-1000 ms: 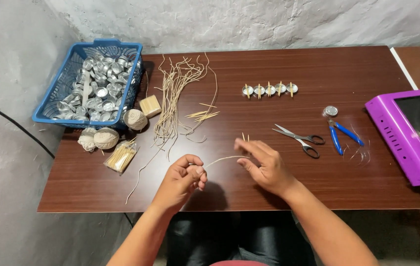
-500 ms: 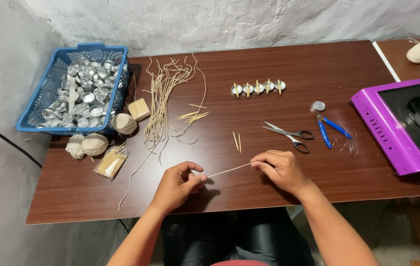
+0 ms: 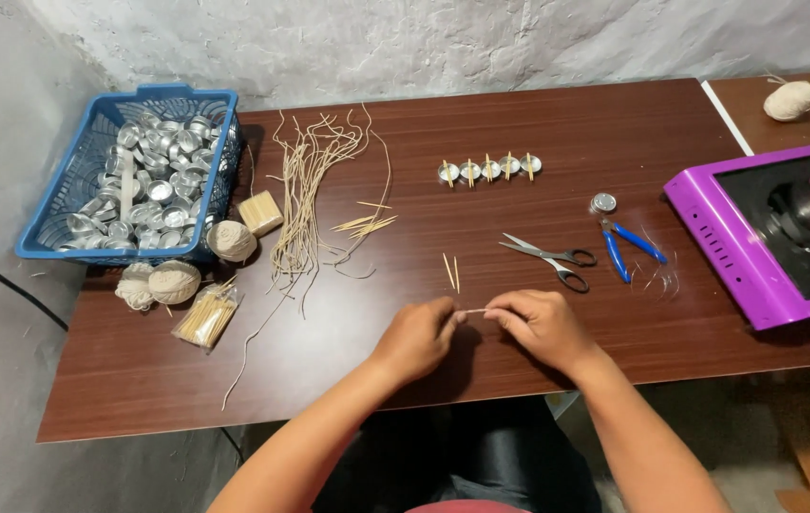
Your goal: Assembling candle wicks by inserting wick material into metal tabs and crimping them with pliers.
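My left hand (image 3: 416,338) and my right hand (image 3: 543,325) meet over the front middle of the brown table (image 3: 348,370). Between their fingertips they pinch a short stretch of pale string (image 3: 473,312). Just beyond the hands lie two thin wooden sticks (image 3: 450,271). Further back stands a row of small metal cups with sticks across them (image 3: 490,169). A loose bundle of cut pale strings (image 3: 310,190) lies to the left.
A blue basket (image 3: 77,190) of metal cups sits at the back left, with string balls (image 3: 175,280), a wooden block (image 3: 260,213) and a bag of sticks (image 3: 207,316) near it. Scissors (image 3: 549,256) and blue pliers (image 3: 625,244) lie right of centre. A purple appliance (image 3: 747,256) stands at the right edge.
My hands have come close together, so the string stretched between them is now much shorter. The view has shifted slightly.
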